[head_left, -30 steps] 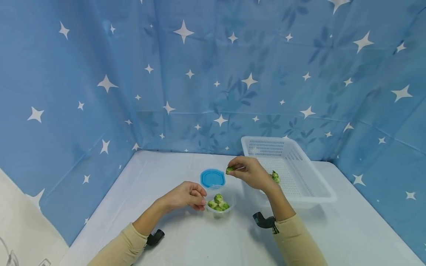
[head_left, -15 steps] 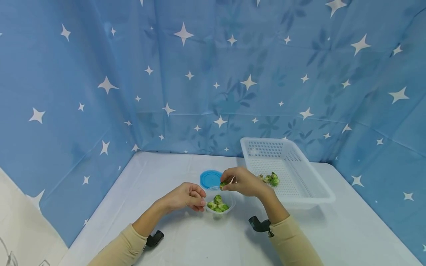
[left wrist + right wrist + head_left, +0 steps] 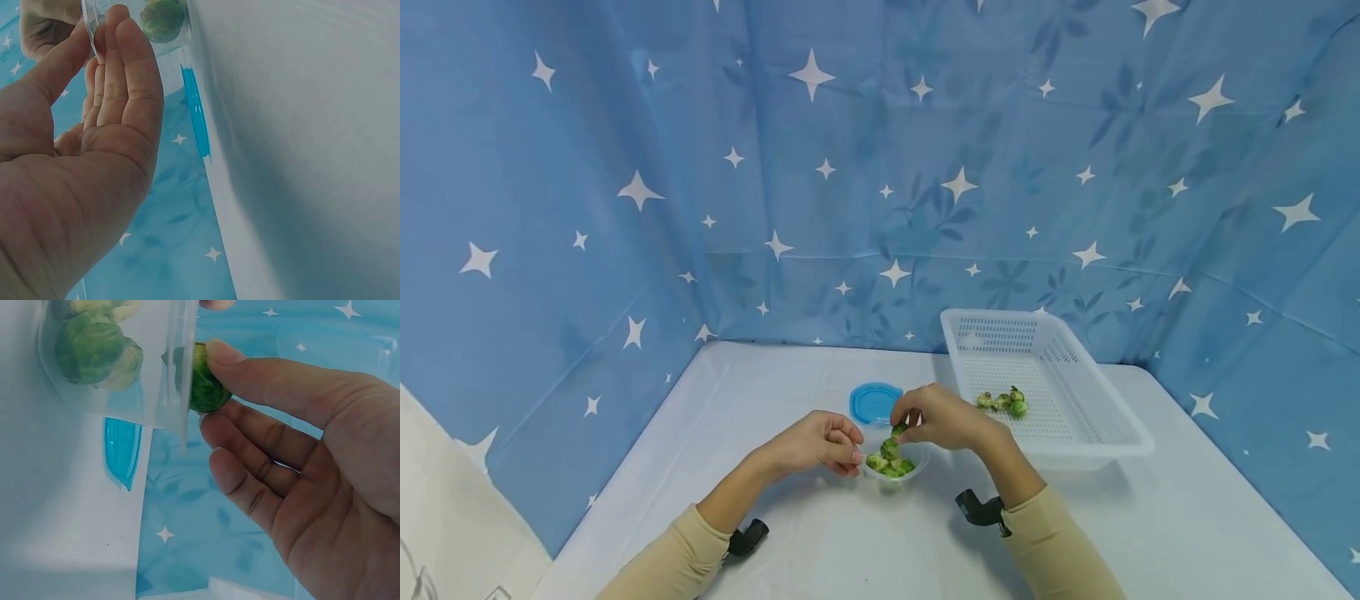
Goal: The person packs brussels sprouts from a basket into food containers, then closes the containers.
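My right hand [image 3: 942, 419] pinches a green Brussels sprout [image 3: 207, 381] between thumb and fingers, right at the rim of a small clear plastic container [image 3: 890, 488]. Several Brussels sprouts [image 3: 891, 464] lie inside the container; in the right wrist view more sprouts [image 3: 90, 347] show through its wall. On the container's left side, my left hand [image 3: 822, 444] holds the rim between thumb and fingertips, as the left wrist view [image 3: 109, 106] of that hand shows.
Behind the container lies a blue lid [image 3: 872, 402] on the white tablecloth [image 3: 820, 542]. A white perforated basket [image 3: 1120, 417] stands at the right, with several sprouts [image 3: 1016, 405] in it. A blue star-patterned curtain [image 3: 850, 208] encloses the table's back and sides.
My right hand has carried its sprout from beside the basket left and down to the container, uncovering the sprouts in the basket. The left hand has stayed at the rim.
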